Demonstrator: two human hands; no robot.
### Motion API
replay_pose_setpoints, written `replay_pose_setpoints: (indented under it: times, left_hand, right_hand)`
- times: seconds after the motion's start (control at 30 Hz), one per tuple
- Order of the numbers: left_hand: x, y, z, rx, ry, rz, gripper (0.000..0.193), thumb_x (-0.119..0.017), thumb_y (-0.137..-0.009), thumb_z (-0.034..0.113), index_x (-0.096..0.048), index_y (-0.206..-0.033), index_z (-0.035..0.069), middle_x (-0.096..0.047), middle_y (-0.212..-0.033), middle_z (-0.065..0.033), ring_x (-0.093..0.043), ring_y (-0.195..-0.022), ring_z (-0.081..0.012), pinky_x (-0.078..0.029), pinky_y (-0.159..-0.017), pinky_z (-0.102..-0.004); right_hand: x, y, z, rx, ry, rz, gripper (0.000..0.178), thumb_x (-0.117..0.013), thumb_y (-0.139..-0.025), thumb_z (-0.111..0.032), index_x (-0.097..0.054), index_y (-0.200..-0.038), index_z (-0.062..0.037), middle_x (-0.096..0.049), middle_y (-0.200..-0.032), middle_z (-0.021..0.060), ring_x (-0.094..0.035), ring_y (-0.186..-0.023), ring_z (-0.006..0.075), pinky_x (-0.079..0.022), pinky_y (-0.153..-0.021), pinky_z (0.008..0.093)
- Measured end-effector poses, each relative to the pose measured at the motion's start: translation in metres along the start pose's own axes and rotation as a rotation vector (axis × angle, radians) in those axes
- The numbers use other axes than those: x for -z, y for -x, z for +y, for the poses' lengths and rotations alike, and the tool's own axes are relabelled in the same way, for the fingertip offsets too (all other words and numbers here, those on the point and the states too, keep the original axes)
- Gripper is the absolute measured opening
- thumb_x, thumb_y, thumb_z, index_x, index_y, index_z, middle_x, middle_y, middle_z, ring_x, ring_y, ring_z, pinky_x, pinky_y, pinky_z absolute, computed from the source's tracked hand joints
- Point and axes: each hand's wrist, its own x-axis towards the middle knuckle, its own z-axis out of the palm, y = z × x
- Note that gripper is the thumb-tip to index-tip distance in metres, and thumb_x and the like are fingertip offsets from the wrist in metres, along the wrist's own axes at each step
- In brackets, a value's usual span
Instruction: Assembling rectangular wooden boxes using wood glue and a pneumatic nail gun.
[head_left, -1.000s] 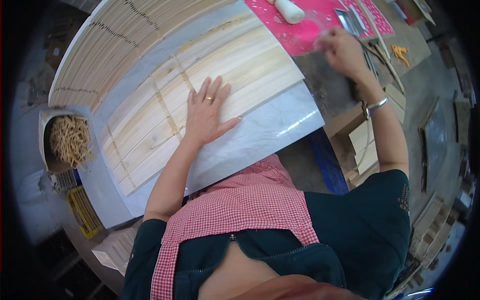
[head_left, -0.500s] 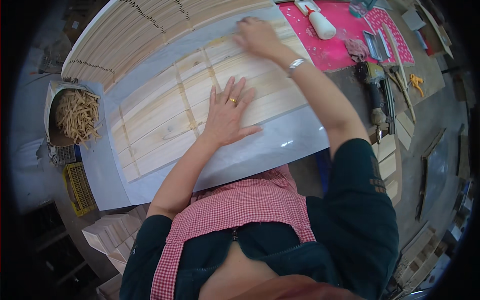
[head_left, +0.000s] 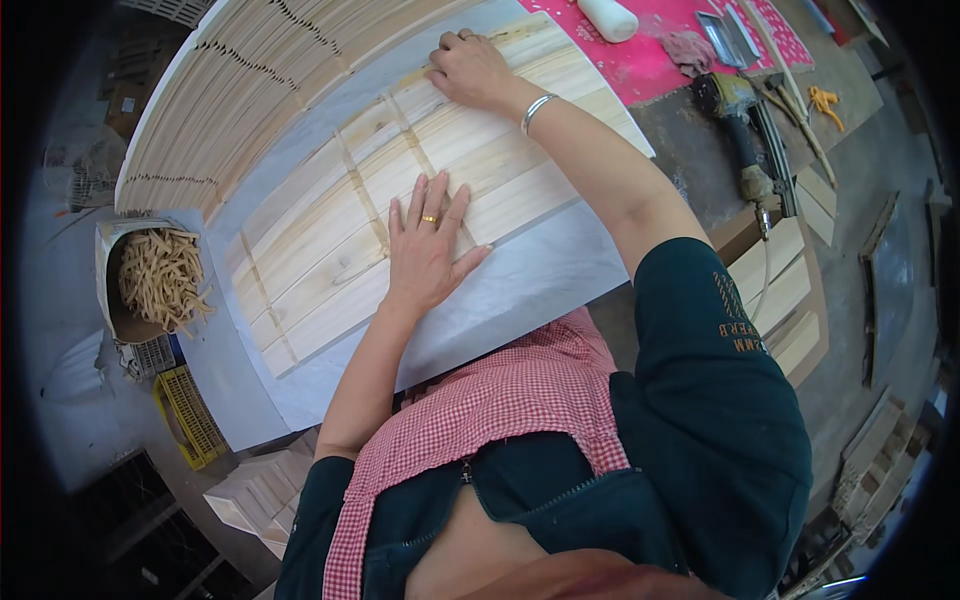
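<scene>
A pale wooden panel (head_left: 310, 265) of joined slats, with narrow strips across it, lies on a white sheet-covered table (head_left: 560, 265). My left hand (head_left: 427, 250) rests flat on its middle near part, fingers spread and a gold ring showing. Toward the panel's far edge is my right hand (head_left: 472, 72), its fingers bent in against the wood. Whether anything is under those fingertips is hidden. A silver bangle (head_left: 536, 112) circles the right wrist.
Many similar panels (head_left: 250, 90) stand stacked beyond. At left is an open box (head_left: 107, 265) of thin wooden sticks. A pink cloth (head_left: 650, 75) with a white bottle (head_left: 608, 18) and crumpled rag (head_left: 690, 52) lies far right, beside a nail gun (head_left: 737, 125) and orange clamp (head_left: 824, 105).
My right hand, blurred before, has moved left along the panel's far part, and its fingers now look more curled. The left hand has slid slightly left and nearer. The whole view has shifted.
</scene>
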Motion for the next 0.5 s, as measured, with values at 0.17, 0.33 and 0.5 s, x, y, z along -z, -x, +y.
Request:
replay_pose_setpoints:
  times: [0.17,0.33,0.5]
  left_hand:
    - [0.0,-0.002,0.001,-0.014,0.0,0.01,0.081,-0.062,-0.089,0.058,-0.04,-0.155,0.016,-0.025,-0.167,-0.0086,-0.02,-0.154,-0.0349,-0.017,-0.12,-0.0631]
    - [0.0,0.001,-0.003,0.005,-0.002,0.018,0.081,-0.062,-0.089,0.057,-0.041,-0.155,0.016,-0.025,-0.167,-0.0079,-0.02,-0.154,-0.0338,-0.016,-0.12,-0.0619]
    - [0.003,0.002,-0.001,-0.002,0.009,0.024,0.08,-0.063,-0.088,0.057,-0.041,-0.155,0.016,-0.026,-0.166,-0.0076,-0.019,-0.154,-0.0324,-0.016,-0.121,-0.0605]
  right_hand:
    - [0.004,0.006,0.006,-0.002,-0.003,-0.051,0.025,-0.063,-0.091,-0.029,-0.073,-0.1,-0.0081,-0.067,-0.105,0.0115,-0.063,-0.1,0.0309,-0.051,-0.092,0.0396]
    - [0.038,0.005,0.031,-0.126,0.01,0.02,0.039,-0.064,-0.091,-0.034,-0.067,-0.12,-0.0074,-0.068,-0.113,0.0131,-0.064,-0.105,0.0315,-0.05,-0.095,0.041]
    - [0.094,0.035,0.131,-0.654,0.405,0.169,0.058,-0.072,-0.081,-0.051,-0.066,-0.117,-0.0047,-0.067,-0.11,0.0185,-0.064,-0.101,0.0368,-0.053,-0.086,0.0431]
